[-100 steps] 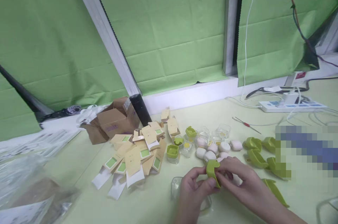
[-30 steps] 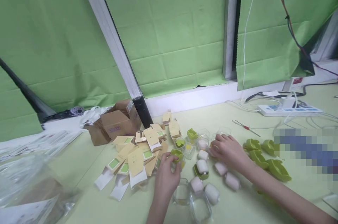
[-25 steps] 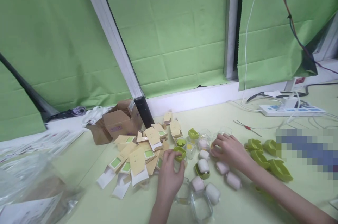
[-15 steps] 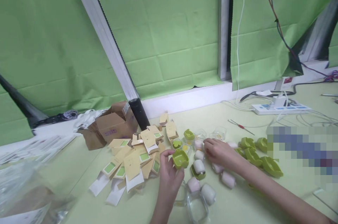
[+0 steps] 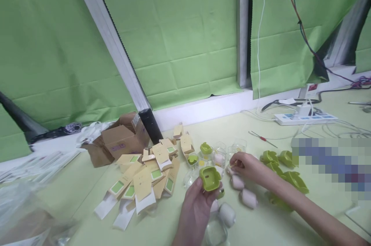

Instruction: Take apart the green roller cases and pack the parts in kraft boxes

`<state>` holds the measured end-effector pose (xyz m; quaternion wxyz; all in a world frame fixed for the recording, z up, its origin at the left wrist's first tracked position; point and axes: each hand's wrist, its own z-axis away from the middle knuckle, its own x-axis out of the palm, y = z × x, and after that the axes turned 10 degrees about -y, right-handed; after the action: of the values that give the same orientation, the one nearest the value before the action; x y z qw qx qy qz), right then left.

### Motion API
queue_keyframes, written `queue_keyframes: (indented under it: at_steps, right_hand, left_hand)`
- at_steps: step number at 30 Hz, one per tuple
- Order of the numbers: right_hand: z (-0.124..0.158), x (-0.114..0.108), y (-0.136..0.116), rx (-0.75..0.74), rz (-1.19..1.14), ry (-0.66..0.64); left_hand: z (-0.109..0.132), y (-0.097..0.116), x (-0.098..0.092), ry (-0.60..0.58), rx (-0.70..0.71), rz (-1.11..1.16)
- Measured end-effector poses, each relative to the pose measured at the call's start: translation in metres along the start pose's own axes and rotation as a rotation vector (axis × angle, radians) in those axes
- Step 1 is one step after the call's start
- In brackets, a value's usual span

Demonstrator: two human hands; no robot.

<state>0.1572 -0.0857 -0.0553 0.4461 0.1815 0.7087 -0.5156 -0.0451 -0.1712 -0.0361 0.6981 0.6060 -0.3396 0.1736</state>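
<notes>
Indoors, pale table (image 5: 72, 184), green curtains (image 5: 179, 25), left hand (image 5: 197, 209) gripping green lid (image 5: 210, 178), right hand (image 5: 246, 164) grip unclear.

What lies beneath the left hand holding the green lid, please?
A clear container and a pale roll show just beside the left hand; anything directly under the green lid is covered.

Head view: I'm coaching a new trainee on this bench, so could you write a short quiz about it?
1. True or false: the left hand holds a green square cap.
2. The cardboard box lies: A) left of the card pile; B) right of it; C) on top of it.
3. What colour are the loose shells just right of the right hand?
Key: 1 true; 2 A; 3 green.
</notes>
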Motion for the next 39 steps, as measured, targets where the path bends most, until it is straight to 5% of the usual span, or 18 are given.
queue_keyframes:
  at_steps: [3, 8, 13, 17, 27, 39]
  right_hand:
    - [0.003, -0.005, -0.004, 0.003, -0.011, 0.029]
    - [0.015, -0.021, -0.027, -0.028, -0.091, 0.115]
    - [0.035, -0.017, -0.059, -0.391, -0.348, 0.189]
    - [0.041, 0.002, -0.064, -0.628, -0.168, 0.292]
    - [0.036, 0.014, -0.062, -0.613, 0.265, 0.484]
    - [0.034, 0.03, -0.056, -0.531, 0.286, 0.606]
  left_hand:
    - [-0.003, -0.008, -0.006, 0.033, -0.105, 0.104]
    - [-0.01, -0.015, -0.012, -0.01, -0.015, 0.041]
    - [-0.009, -0.013, -0.005, -0.043, 0.007, -0.09]
    - [-0.007, -0.014, 0.002, -0.081, -0.039, -0.064]
    - [-0.007, -0.017, 0.001, 0.006, -0.058, -0.022]
    - [-0.007, -0.02, -0.005, -0.01, -0.044, -0.05]
